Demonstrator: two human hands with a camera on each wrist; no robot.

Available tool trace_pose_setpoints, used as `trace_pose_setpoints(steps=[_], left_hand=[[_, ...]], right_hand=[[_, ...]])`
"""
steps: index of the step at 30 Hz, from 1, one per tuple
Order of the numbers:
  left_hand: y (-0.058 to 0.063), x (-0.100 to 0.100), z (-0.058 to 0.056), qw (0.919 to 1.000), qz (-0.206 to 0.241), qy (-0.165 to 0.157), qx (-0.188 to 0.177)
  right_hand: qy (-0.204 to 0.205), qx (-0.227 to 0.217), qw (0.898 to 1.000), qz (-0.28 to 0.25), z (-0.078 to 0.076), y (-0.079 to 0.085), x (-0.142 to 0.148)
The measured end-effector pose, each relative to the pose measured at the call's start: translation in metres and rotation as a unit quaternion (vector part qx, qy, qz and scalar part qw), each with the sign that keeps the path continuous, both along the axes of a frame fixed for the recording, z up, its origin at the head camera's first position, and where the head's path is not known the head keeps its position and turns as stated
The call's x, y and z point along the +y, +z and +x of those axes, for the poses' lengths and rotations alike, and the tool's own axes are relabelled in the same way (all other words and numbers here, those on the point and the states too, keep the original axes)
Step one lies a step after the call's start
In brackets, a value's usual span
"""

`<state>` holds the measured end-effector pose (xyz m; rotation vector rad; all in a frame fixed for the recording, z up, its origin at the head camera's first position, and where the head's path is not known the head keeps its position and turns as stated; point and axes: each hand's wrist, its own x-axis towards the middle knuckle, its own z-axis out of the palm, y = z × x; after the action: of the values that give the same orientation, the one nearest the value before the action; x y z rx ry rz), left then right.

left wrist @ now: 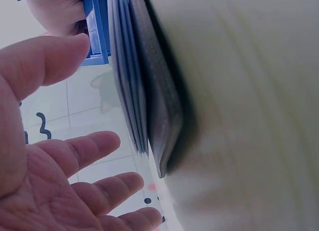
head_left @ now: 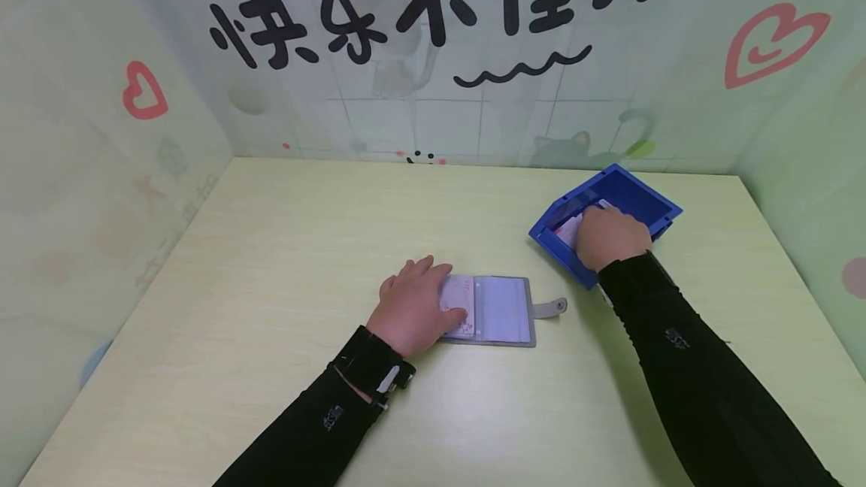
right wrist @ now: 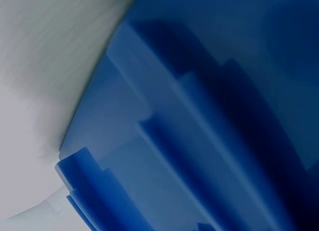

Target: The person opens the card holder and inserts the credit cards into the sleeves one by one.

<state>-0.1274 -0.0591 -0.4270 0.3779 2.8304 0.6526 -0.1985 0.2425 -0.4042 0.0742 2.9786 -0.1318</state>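
Note:
An opened card holder (head_left: 503, 310) with clear sleeves and a grey strap lies on the table, a pinkish card showing in its left side. My left hand (head_left: 414, 307) is at that left side, fingers extended and thumb over the card. From the left wrist view, the edges of the sleeves (left wrist: 130, 81) stand beside the spread fingers (left wrist: 102, 193). My right hand (head_left: 611, 237) reaches down into a blue plastic bin (head_left: 646, 198), beside pinkish cards (head_left: 568, 231). Its fingertips are hidden. Only the bin's blue walls (right wrist: 149, 111) fill most of the right wrist view.
The bin stands tilted at an angle on the pale wooden table (head_left: 304, 246), right of the card holder. Printed panels (head_left: 406, 126) with dark lettering and hearts enclose the back and sides.

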Motion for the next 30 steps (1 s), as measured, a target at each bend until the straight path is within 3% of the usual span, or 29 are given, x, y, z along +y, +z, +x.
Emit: trace_pose_setpoints(steps=[11,21,30], left_hand=[[0.002,0.0,0.0,1.0,0.001,0.001,-0.003],[0.0,0.0,0.0,1.0,-0.001,-0.002,-0.004],[0.0,0.0,0.0,1.0,0.003,-0.003,-0.004]], right_hand=[[0.0,0.012,0.999,-0.03,0.0,0.002,0.001],[0.017,-0.018,0.988,-0.154,-0.002,0.007,0.018],[0.004,0.02,0.978,-0.209,0.011,0.029,0.023]])
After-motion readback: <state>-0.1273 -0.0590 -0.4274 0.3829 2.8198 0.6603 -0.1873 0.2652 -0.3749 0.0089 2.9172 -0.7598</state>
